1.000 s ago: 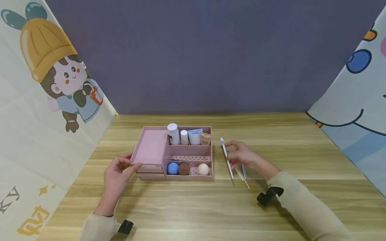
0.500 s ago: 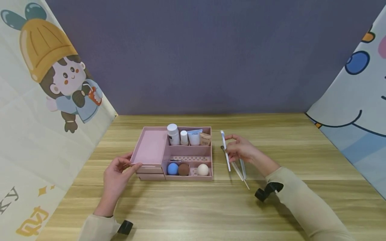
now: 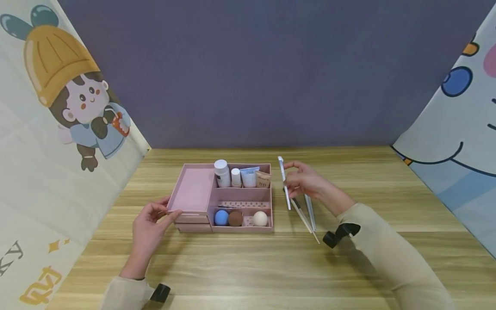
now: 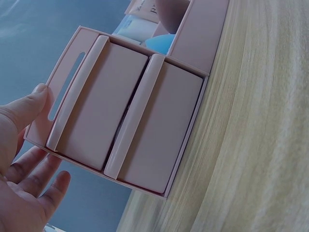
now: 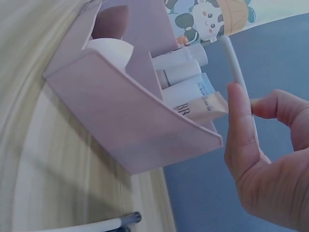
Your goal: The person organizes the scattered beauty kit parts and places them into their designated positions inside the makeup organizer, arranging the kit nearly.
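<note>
A pink cosmetics organizer (image 3: 192,189) stands on the wooden table. My left hand (image 3: 149,226) holds its front left corner; in the left wrist view the thumb lies on the slotted front panel above two drawers (image 4: 104,104), with fingers at the side. To the organizer's right, my right hand (image 3: 308,183) pinches a slim white stick (image 3: 287,200) with a thicker upper end. The right wrist view shows this stick (image 5: 234,63) between thumb and fingers, raised near the organizer's side wall. Below that hand lie several thin makeup brushes (image 3: 304,219), partly covered by it.
The organizer's back row holds a white bottle (image 3: 222,173), a small white-capped bottle (image 3: 236,178), a blue-white tube (image 3: 249,176) and a beige BB tube (image 3: 263,179). Blue (image 3: 221,218), brown (image 3: 235,218) and cream (image 3: 260,218) makeup sponges sit in front. A dark panel (image 3: 248,77) stands behind the table.
My right hand has lifted the white stick and moved it away from me and slightly left, off the other brushes. My left hand has stayed at the organizer's corner.
</note>
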The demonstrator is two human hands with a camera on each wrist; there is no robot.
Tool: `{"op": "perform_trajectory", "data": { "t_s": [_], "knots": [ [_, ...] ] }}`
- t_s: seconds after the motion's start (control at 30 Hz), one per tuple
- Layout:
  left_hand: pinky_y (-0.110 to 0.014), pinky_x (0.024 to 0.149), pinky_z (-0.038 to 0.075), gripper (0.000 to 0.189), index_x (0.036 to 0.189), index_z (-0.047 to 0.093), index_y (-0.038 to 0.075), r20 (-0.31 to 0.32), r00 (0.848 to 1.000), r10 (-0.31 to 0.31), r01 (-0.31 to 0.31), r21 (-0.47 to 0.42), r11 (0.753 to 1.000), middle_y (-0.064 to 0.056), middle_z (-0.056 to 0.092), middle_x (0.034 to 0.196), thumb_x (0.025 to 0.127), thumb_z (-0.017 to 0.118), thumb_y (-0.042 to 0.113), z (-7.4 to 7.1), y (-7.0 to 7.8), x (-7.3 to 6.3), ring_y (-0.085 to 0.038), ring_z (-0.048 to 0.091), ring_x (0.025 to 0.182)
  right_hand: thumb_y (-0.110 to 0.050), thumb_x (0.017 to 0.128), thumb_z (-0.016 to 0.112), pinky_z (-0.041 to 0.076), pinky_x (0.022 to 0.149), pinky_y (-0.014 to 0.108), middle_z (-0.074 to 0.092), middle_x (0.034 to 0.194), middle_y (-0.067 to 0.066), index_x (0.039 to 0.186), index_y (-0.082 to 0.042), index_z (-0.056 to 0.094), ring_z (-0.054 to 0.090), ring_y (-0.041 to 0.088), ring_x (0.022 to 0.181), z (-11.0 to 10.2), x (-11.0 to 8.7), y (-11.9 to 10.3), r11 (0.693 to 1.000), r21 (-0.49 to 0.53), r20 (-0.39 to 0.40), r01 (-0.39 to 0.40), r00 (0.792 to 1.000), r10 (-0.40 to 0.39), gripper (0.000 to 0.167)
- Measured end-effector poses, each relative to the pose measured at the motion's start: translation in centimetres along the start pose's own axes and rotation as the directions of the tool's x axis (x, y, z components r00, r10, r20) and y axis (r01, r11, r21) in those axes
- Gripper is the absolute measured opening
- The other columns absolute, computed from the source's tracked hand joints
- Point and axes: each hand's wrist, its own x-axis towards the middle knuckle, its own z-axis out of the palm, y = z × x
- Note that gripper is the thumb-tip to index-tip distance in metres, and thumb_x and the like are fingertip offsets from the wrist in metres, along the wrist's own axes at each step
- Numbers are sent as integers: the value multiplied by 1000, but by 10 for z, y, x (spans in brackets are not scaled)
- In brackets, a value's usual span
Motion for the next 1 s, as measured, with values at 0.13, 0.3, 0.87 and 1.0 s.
{"op": "perform_trajectory", "data": {
  "t_s": [0.13,0.3,0.87,1.0],
  "knots": [
    [-9,81,50,30,91,53,-11,-2,1000,-7,7,-10,1000,-20,65,124,80,80,-6,0,0,0,8,60,93,14,83,50,58,51,25,58,66,5,136,3,27,60,13,51,5,3,-8,1000,-5,5,-6,1000,6,59],
    [-9,82,50,30,91,53,-11,-1,1000,-13,13,-8,1000,-19,65,125,80,80,-6,0,1,0,9,60,93,14,83,50,59,51,27,58,65,6,137,4,25,60,14,51,15,8,-16,1000,-10,25,7,1000,-7,60],
    [-11,81,51,29,92,53,-10,-7,999,-41,41,0,999,-18,64,125,81,80,-5,0,4,-2,7,61,92,16,81,52,58,50,28,59,71,10,134,5,29,60,16,51,55,27,-28,999,30,70,19,997,-21,59],
    [-12,81,52,29,92,54,-10,-8,999,-43,43,3,999,-15,65,124,80,80,-5,0,4,-2,7,61,92,18,82,51,59,50,29,58,69,10,133,3,31,60,16,50,64,31,-30,998,53,78,18,997,-22,57]
  ]
}}
